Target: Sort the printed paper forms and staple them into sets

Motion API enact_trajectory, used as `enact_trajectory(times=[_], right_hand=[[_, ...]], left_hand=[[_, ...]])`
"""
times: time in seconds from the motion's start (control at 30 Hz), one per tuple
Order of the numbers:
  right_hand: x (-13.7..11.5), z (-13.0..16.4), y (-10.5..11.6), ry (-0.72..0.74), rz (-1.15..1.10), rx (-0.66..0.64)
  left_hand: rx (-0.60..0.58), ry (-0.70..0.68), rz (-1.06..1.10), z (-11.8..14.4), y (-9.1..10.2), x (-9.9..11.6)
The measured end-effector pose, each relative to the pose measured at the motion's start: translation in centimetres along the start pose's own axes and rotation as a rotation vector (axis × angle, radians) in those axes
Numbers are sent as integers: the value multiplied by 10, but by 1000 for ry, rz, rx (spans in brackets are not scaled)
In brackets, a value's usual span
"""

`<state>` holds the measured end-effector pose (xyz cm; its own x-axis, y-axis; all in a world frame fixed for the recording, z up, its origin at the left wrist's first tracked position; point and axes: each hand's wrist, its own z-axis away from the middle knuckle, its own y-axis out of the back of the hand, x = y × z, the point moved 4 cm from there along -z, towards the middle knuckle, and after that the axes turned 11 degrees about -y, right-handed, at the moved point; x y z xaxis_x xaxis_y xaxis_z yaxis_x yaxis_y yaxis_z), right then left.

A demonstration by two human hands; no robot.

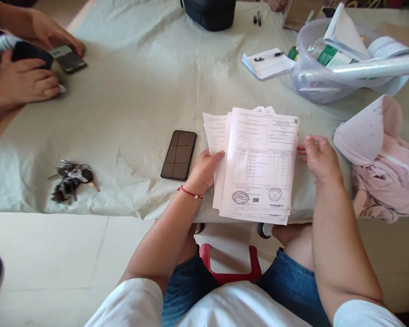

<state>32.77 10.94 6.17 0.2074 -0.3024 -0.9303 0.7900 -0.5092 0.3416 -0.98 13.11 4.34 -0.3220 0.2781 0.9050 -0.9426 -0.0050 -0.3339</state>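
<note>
Gripping the fanned printed forms (pixel 259 163) at the worktop's (pixel 129 91) near edge, my left hand (pixel 204 170) pinched them; right hand (pixel 318 156) hovered loosely open, so overhanging sheets risked slipping off.

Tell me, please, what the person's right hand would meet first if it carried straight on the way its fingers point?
The right hand points left, fingertips at the right edge of the stack of papers. It would likely meet those papers at once; whether it already touches them is unclear.
</note>
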Motion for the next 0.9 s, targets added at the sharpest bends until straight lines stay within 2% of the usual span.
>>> enact_trajectory(times=[0.07,0.17,0.33,0.5,0.6,0.77,0.9], right_hand=[[19,-1,-2,-117,-41,-74],[27,9,-8,-149,-151,-133],[20,23,-12,-157,-280,-167],[12,26,-25,-143,-264,-232],[14,27,-24,-128,-232,-212],[16,28,-10,-76,-217,-96],[11,28,-10,-7,-193,-59]], left_hand=[[-9,-25,-16,0,0,0],[-4,-30,-40,1,0,0],[-3,-27,-51,5,-4,5],[-14,3,-62,7,-5,6],[-15,-14,-59,7,-3,6],[41,-16,-77,8,-1,4],[40,-62,-57,9,-6,5]])
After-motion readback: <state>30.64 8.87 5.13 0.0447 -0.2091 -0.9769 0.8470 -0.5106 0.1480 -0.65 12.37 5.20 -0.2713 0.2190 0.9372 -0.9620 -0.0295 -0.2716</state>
